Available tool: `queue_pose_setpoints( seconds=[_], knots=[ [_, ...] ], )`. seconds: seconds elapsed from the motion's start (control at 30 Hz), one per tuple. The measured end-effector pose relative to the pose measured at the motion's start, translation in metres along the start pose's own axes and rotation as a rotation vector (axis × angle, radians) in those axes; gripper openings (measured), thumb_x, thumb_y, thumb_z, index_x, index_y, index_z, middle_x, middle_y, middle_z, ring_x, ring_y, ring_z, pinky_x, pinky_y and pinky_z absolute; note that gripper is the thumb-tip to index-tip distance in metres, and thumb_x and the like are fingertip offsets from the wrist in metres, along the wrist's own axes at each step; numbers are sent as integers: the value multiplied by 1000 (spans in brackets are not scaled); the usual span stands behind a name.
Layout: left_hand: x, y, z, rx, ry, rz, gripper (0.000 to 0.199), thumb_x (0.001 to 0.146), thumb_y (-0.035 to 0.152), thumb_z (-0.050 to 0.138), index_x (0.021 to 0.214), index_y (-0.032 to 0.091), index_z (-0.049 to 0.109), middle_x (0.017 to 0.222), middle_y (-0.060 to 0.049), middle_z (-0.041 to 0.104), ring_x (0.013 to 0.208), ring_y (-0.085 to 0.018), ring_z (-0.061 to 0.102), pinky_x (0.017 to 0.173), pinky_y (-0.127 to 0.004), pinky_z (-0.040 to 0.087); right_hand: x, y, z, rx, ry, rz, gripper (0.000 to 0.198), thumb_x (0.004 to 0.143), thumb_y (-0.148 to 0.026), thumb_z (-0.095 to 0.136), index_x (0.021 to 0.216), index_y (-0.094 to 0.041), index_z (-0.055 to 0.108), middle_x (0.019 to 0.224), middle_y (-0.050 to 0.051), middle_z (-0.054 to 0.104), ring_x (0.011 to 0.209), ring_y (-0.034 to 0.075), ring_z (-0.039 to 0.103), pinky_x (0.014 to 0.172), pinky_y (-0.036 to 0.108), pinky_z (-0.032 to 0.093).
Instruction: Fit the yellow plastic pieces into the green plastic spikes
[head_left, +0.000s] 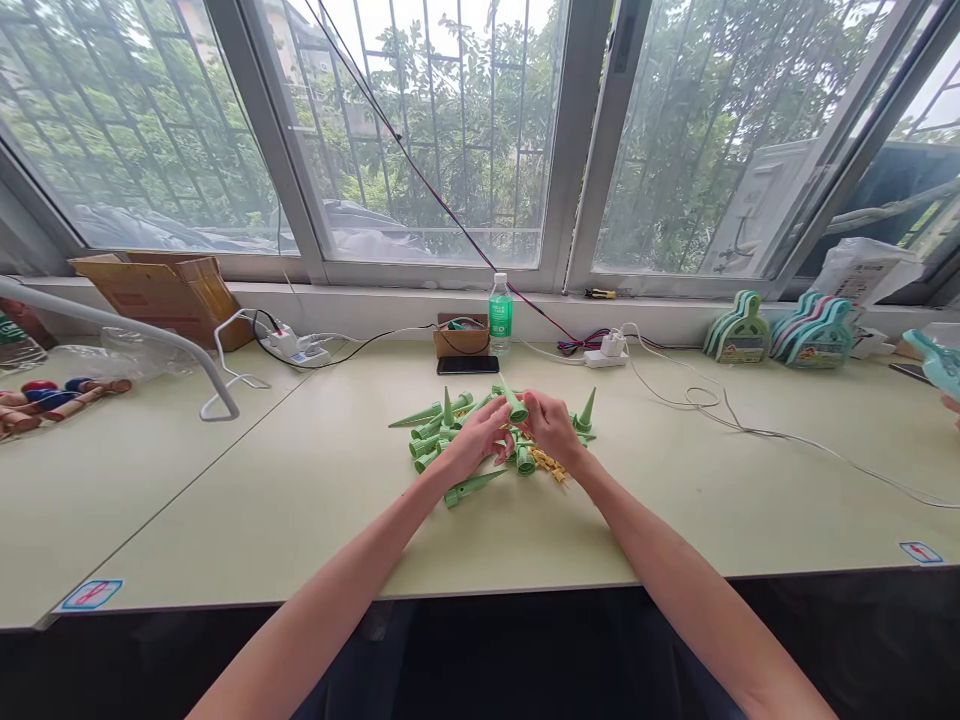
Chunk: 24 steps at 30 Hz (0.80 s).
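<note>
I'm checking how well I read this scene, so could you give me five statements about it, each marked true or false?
1. A green cone is held between the left hand and the right hand. True.
2. The bottle lies on its side. False: the bottle stands upright.
3. A dark phone lies on the near side of the small brown box. True.
4. The small yellow pieces are on the windowsill. False: the small yellow pieces lie on the table, beside green cones.
5. The large cardboard box is to the left of the bottle. True.
</note>
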<state>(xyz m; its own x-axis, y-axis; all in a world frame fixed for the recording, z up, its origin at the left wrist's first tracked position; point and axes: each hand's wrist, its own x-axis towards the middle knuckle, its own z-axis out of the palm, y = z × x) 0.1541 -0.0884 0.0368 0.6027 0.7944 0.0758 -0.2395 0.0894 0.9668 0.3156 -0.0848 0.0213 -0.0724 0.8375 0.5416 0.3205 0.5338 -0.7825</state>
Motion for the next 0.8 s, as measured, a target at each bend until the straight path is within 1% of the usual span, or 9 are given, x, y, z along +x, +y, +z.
queue_pose_setpoints(
  seconds=[0.1, 0.2, 0.27, 0.33, 0.47, 0.53, 0.6, 0.7, 0.8],
  knots=[
    [-1, -1, 0, 28, 12, -4, 64, 83, 51, 64, 136, 20, 45, 64, 3, 52, 50, -10, 50, 44, -20, 37, 0, 1, 1, 64, -11, 56, 54, 94, -62, 36, 95, -18, 66, 55, -3, 44, 47, 12, 40, 51, 27, 50],
    [0, -3, 0, 51, 25, 16, 72, 83, 49, 65, 143, 20, 38, 65, 3, 51, 51, -10, 49, 45, -21, 40, 0, 2, 1, 84, -14, 85, 54, 93, -62, 38, 96, -17, 67, 57, -3, 45, 48, 11, 39, 56, 28, 54],
    [0, -5, -1, 64, 15, 41, 73, 84, 48, 64, 145, 21, 36, 67, 3, 52, 52, -10, 50, 46, -21, 41, 0, 2, 0, 78, -17, 87, 54, 93, -62, 38, 90, -16, 66, 57, -3, 46, 50, 10, 39, 56, 26, 53],
    [1, -6, -2, 74, 10, 61, 73, 84, 47, 65, 146, 22, 36, 69, 3, 52, 52, -9, 50, 46, -21, 42, 0, 2, -1, 26, -8, 65, 55, 93, -62, 37, 78, -16, 63, 55, -3, 44, 51, 10, 39, 53, 24, 48],
    [2, -7, -2, 94, 12, 97, 71, 84, 44, 66, 146, 21, 38, 73, 1, 52, 55, -9, 51, 45, -20, 42, 1, 2, -2, -128, 31, -16, 56, 96, -59, 34, 59, -18, 46, 50, -4, 36, 50, 10, 33, 49, 24, 34],
    [2, -7, -1, 123, 0, 114, 68, 85, 42, 66, 145, 23, 40, 82, -2, 55, 55, -8, 52, 45, -20, 43, 2, 2, -2, -146, 31, -33, 56, 97, -57, 33, 56, -19, 38, 49, -4, 32, 50, 9, 29, 49, 24, 29],
    [2, -6, -1, 169, -1, 134, 66, 84, 39, 67, 144, 25, 43, 98, -7, 58, 53, -6, 52, 44, -21, 44, 2, 2, -1, -148, 33, -34, 56, 97, -56, 33, 54, -19, 34, 49, -4, 30, 49, 9, 27, 49, 25, 26],
    [2, -6, -1, 220, 5, 163, 64, 83, 34, 67, 143, 27, 46, 119, -12, 56, 50, -3, 50, 43, -21, 44, 1, 1, 0, -161, 48, -30, 58, 96, -57, 33, 52, -20, 30, 48, -3, 29, 47, 9, 27, 48, 26, 23],
    [2, -6, 0, 232, -3, 183, 63, 83, 30, 65, 143, 28, 46, 124, -14, 56, 50, -2, 50, 44, -20, 44, 1, 1, 1, -165, 46, -17, 58, 97, -56, 32, 51, -21, 30, 46, -3, 29, 45, 9, 28, 48, 26, 23]
  ],
)
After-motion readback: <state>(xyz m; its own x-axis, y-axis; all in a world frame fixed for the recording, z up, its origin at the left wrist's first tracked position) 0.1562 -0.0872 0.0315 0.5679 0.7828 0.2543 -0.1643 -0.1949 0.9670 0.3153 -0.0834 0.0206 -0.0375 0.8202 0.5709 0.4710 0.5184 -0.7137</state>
